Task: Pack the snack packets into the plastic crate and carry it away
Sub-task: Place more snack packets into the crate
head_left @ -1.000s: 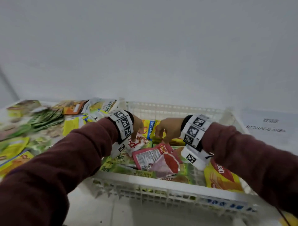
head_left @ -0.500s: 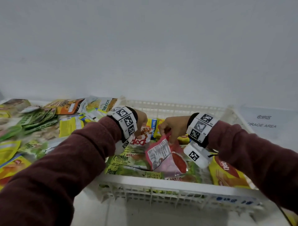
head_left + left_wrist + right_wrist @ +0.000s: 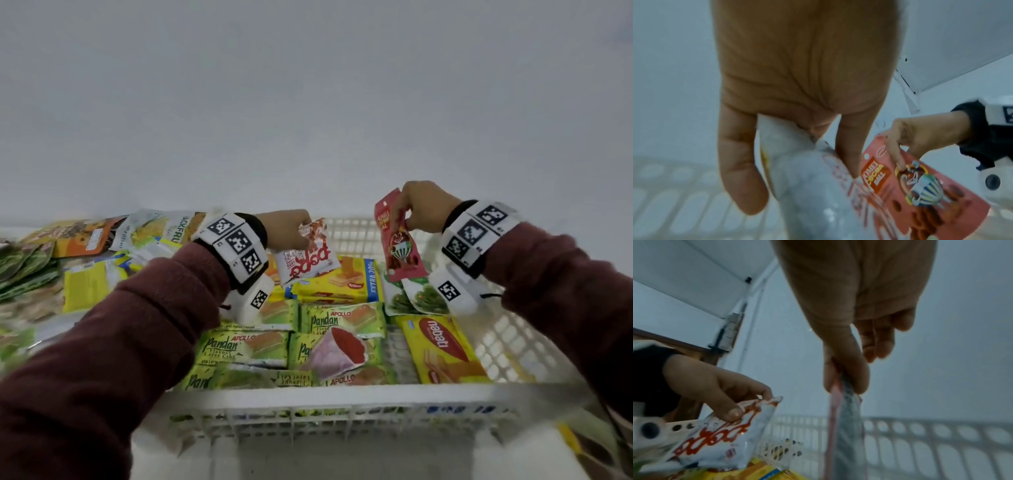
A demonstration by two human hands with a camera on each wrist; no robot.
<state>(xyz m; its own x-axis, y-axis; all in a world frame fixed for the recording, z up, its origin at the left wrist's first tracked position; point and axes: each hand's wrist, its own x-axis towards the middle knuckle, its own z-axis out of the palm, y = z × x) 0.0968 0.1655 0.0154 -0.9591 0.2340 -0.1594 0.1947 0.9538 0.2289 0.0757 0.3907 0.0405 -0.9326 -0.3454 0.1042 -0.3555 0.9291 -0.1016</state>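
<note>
Two grips pinching packets, left hand (image 3: 287, 229) white packet (image 3: 306, 258), right hand (image 3: 424, 207) red packet (image 3: 920, 183), lettering only wrist-view.

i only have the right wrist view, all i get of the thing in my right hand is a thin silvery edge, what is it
Observer: A red cocoa ball packet, pinched at its top by the right hand.
Operator: whats under it
Observer: A green-printed white packet, lying in the crate by the right wall.
Operator: any gap left in the crate
Observer: Bare mesh floor shows between the Pandan cakes and the yellow wafer pack.
Operator: more still outside it
Observer: Yes, many packets lie on the table to its left.
</note>
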